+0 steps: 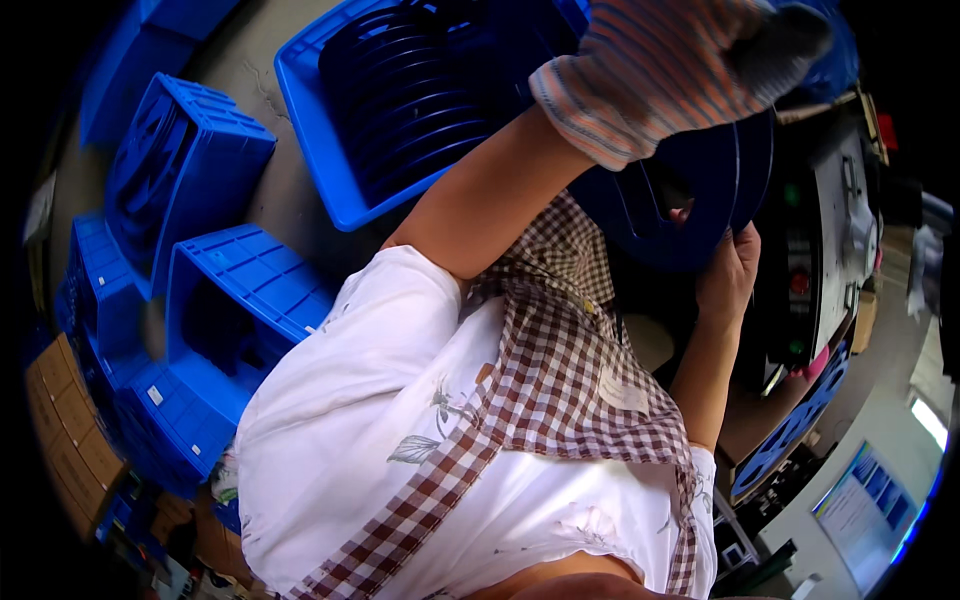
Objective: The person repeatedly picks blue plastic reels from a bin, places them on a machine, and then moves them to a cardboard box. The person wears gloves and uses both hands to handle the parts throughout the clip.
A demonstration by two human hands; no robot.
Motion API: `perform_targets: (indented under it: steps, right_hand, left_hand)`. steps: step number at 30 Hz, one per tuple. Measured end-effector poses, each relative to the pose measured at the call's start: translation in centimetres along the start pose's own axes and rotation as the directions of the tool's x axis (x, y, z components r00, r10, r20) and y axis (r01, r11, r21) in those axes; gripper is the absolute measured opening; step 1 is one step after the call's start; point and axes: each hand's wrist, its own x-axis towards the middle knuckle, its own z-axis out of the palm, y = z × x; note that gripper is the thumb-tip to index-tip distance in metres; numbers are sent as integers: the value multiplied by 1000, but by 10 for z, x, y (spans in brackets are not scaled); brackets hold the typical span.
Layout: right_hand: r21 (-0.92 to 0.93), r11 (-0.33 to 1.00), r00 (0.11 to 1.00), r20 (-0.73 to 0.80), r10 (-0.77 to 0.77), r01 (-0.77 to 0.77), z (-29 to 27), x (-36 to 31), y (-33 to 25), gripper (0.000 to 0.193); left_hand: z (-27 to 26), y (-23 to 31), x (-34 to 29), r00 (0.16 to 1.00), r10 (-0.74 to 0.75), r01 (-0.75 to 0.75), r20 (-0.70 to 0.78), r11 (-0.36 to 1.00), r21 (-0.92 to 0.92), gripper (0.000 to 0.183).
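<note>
Workshop floor (262, 75), blue crates (222, 140) crowding the left: a dark blue reel (715, 165) is held at far right.

The bare right hand (731, 268) pinches its rim, probably to steady it; the gloved left hand (685, 75) crosses above, its finger position impossible to tell. Discs (410, 120) stand edgewise in the far crate (312, 140), likely for lifting singly.

PLACE: factory workshop | stacked blue crates (232, 150) | machine panel with buttons (800, 228) | cardboard boxes (72, 430) | wall board (862, 520)
</note>
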Motion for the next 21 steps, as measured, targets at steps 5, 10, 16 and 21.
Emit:
perform_targets:
  steps: [5, 10, 16, 21]
  right_hand:
    - [-22, 996, 991, -100, -86, 84, 10, 41, 0, 15]
    - [-252, 931, 962, 139, -234, 263, 9, 72, -11, 20]
    - [-383, 868, 925, 329, -191, 316, 18, 106, -20, 20]
    - [-377, 858, 879, 450, -159, 349, 36, 127, -19, 20]
  left_hand:
    - [-46, -27, -37, 965, -243, 222, 102, 957, 187, 30]
    - [-161, -67, -154, 718, -688, 474, 110, 598, 646, 20]
    - [-272, -56, -267, 396, -916, 282, -60, 59, 957, 45]
    - [-250, -51, -290, 456, -890, 80, 32, 77, 994, 52]
